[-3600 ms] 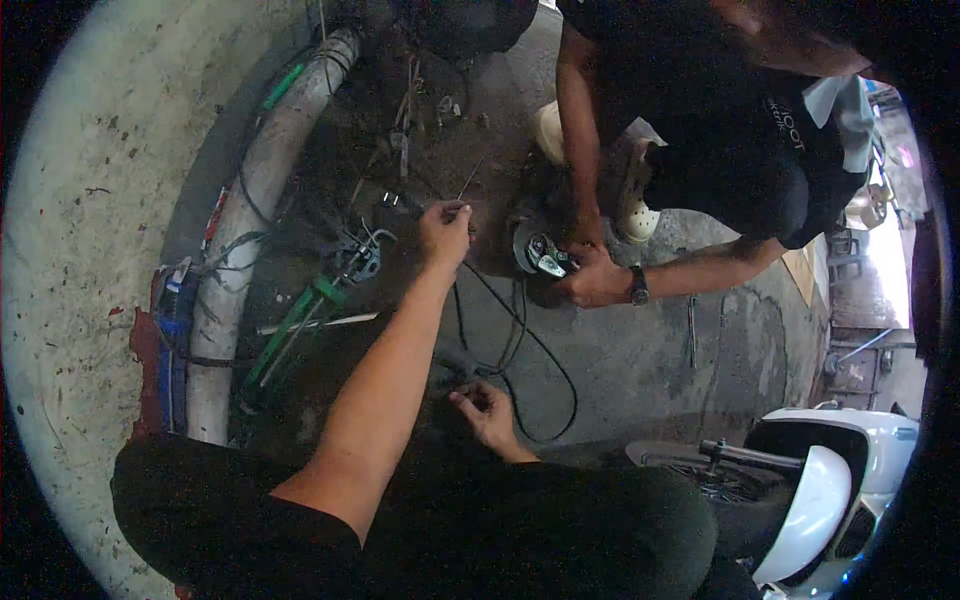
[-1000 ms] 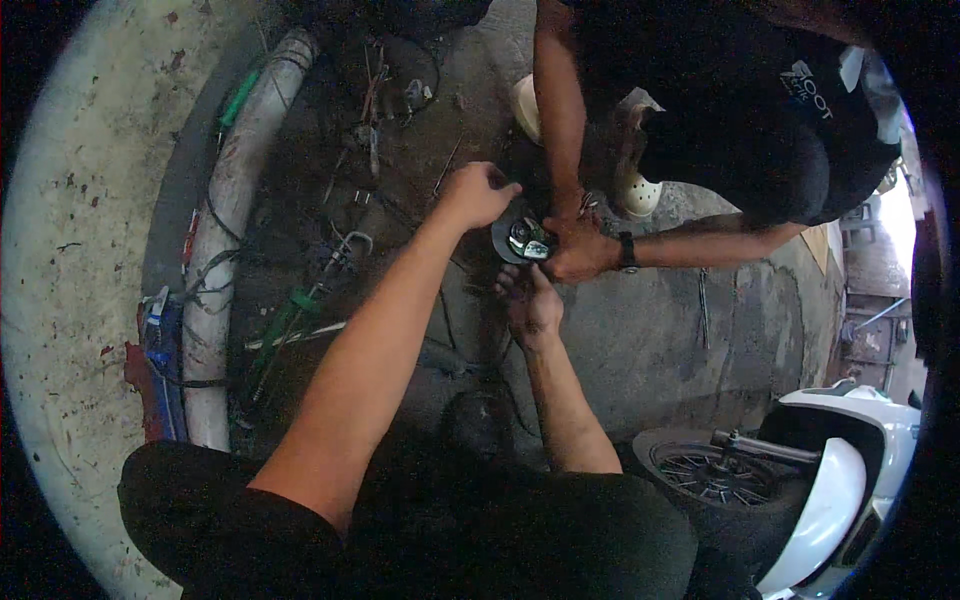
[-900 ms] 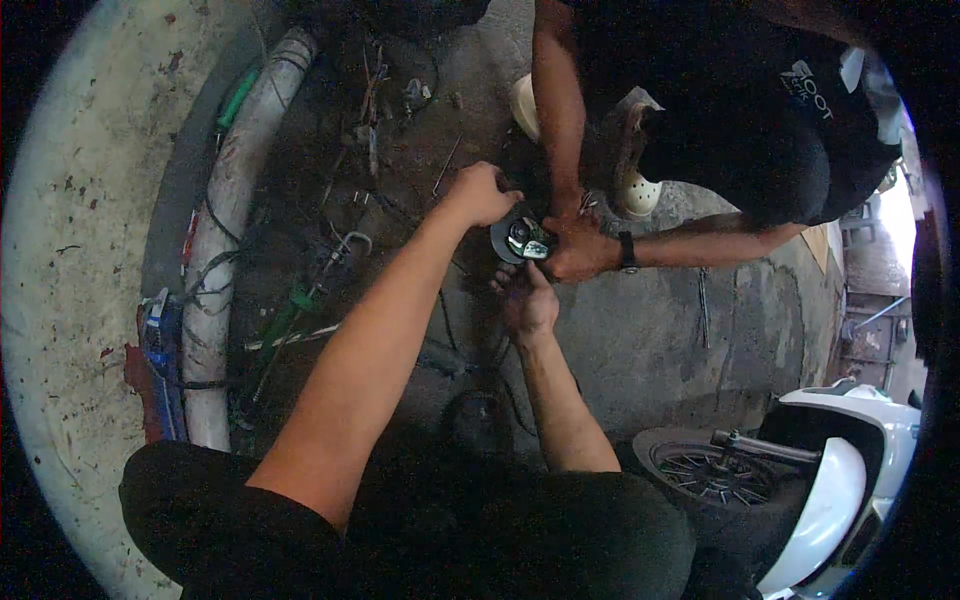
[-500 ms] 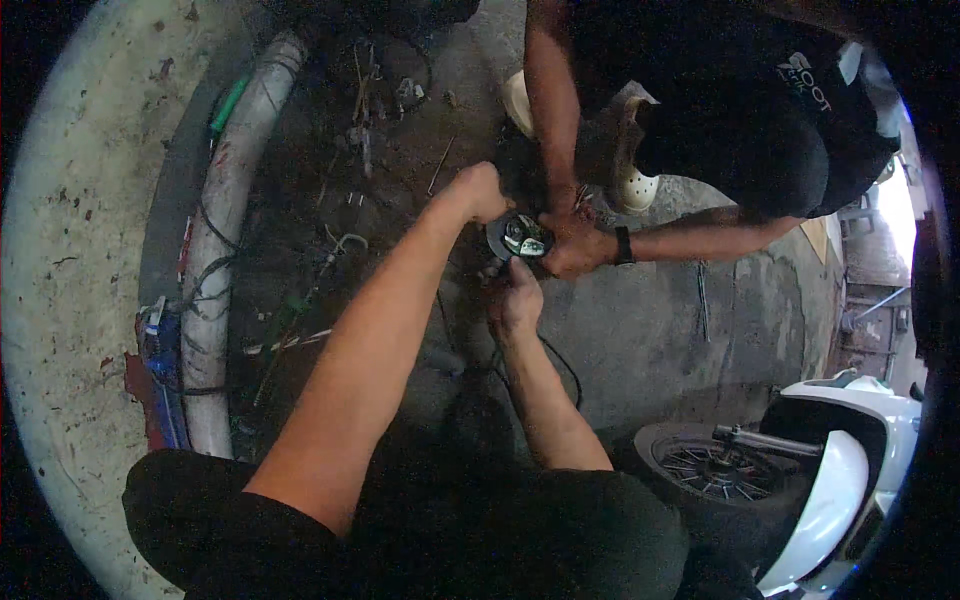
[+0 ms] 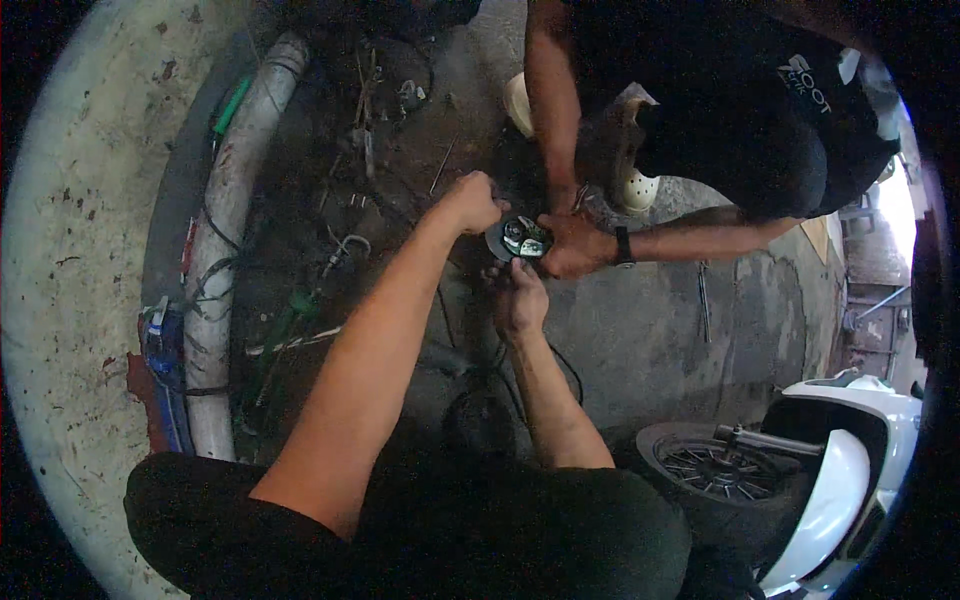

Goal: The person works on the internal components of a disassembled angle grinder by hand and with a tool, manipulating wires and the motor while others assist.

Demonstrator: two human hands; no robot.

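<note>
Round dark part [image 5: 520, 238] with wires, near the upper centre of the frame, looks small, rigid and rather delicate, so its rim seems the safest hold; left hand [image 5: 470, 203] is closed beside it, right hand [image 5: 520, 298] pinches something below, and a co-worker's hand [image 5: 572, 245] steadies it.

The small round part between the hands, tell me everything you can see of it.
The round part is a dark disc with pale, green and metallic bits on its upturned face. It sits low over the grey concrete floor. The left hand is closed at its left edge, the right hand touches it from below, and a co-worker's hand grips its right side. Finer detail is too small to tell.
</note>
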